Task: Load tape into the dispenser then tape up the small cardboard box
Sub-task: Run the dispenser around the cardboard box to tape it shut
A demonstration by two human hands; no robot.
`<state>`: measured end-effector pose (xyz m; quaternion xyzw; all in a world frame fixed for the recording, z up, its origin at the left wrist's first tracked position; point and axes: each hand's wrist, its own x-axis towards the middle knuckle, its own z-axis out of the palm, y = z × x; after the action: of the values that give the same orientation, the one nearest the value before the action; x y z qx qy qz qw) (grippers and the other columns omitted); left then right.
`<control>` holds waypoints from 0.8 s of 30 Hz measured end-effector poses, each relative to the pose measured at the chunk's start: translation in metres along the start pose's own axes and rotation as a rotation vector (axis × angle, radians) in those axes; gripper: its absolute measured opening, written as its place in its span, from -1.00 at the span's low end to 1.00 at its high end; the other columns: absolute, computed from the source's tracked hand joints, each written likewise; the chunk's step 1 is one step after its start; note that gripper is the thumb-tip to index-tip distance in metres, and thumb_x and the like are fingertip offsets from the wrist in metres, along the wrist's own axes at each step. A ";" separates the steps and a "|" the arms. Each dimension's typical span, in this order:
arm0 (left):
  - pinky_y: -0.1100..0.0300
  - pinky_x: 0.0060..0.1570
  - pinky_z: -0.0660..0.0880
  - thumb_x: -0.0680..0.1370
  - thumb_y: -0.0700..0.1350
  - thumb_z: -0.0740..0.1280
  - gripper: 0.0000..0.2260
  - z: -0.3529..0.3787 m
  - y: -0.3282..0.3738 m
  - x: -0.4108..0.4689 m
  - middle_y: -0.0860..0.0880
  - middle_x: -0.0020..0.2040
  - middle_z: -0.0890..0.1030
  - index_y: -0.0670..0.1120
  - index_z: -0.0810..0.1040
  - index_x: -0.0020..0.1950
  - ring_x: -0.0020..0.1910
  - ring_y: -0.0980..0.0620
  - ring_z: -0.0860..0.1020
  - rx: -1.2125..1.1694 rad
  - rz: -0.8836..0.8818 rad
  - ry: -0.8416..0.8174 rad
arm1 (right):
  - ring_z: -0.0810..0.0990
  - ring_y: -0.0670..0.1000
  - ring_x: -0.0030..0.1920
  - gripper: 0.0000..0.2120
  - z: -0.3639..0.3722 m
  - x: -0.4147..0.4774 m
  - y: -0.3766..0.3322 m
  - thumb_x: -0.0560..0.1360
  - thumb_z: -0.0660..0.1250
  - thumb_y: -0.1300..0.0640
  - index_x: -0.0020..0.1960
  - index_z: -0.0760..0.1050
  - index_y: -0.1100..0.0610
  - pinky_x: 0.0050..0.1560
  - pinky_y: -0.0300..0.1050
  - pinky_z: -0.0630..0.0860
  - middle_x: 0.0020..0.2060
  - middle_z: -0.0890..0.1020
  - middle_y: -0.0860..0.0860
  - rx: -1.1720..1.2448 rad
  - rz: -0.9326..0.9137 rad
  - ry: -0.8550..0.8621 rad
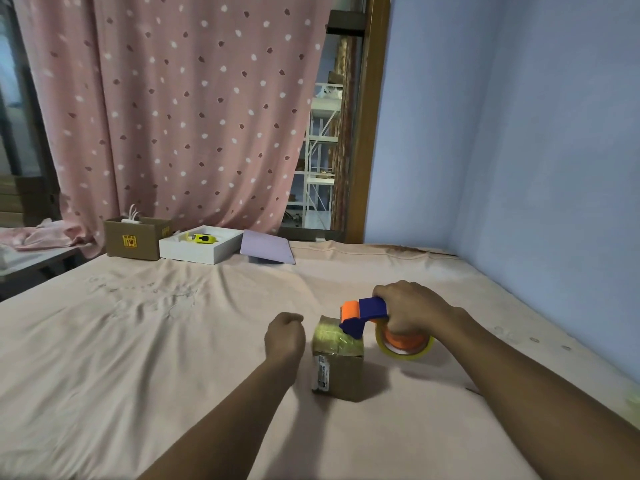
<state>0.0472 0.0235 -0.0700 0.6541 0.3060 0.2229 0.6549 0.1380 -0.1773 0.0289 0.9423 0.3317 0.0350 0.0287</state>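
A small cardboard box [341, 370] stands on the pink sheet, its top covered in shiny clear tape. My right hand [412, 306] grips the blue and orange tape dispenser [367, 311], whose front end rests on the box's top right edge. A roll of clear tape [403, 346] sits in the dispenser, just right of the box. My left hand [284, 337] is a closed fist with nothing in it, close to the box's left side; whether it touches the box is unclear.
The pink sheet [156, 341] covers the whole surface. At the far edge stand an open brown carton [135, 239], a white tray [204, 249] holding a yellow tool [202, 238], and a lilac sheet [266, 249]. A blue wall [536, 150] runs along the right.
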 end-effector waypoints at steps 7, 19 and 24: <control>-0.02 0.19 0.47 0.68 -0.08 0.02 -0.69 0.042 0.031 -0.018 -0.15 0.17 0.59 -0.15 0.48 0.23 0.17 -0.16 0.55 0.233 0.004 -0.212 | 0.46 0.01 0.05 -0.30 0.001 -0.006 0.000 0.33 0.53 0.06 0.41 0.35 -0.04 0.02 -0.06 0.55 0.22 0.58 0.03 0.013 0.000 0.001; 0.04 0.14 0.50 0.72 0.01 -0.03 -0.59 0.047 0.021 -0.016 -0.19 0.25 0.60 -0.18 0.48 0.32 0.18 -0.16 0.57 0.702 0.150 -0.226 | 0.49 0.03 0.00 -0.42 0.007 -0.018 0.013 0.36 0.47 0.08 0.35 0.40 -0.03 -0.08 -0.09 0.51 0.16 0.60 0.03 0.014 -0.032 0.023; 0.03 0.22 0.49 0.73 -0.04 -0.02 -0.60 0.048 0.027 -0.020 -0.19 0.28 0.60 -0.20 0.48 0.35 0.25 -0.17 0.57 0.893 0.167 -0.224 | 0.48 0.02 0.00 -0.38 0.019 -0.027 0.020 0.36 0.50 0.06 0.37 0.37 -0.05 -0.08 -0.11 0.50 0.16 0.59 0.01 0.070 0.002 0.006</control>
<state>0.0695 -0.0239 -0.0432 0.9142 0.2458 0.0494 0.3183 0.1308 -0.2107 0.0106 0.9429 0.3319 0.0262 -0.0053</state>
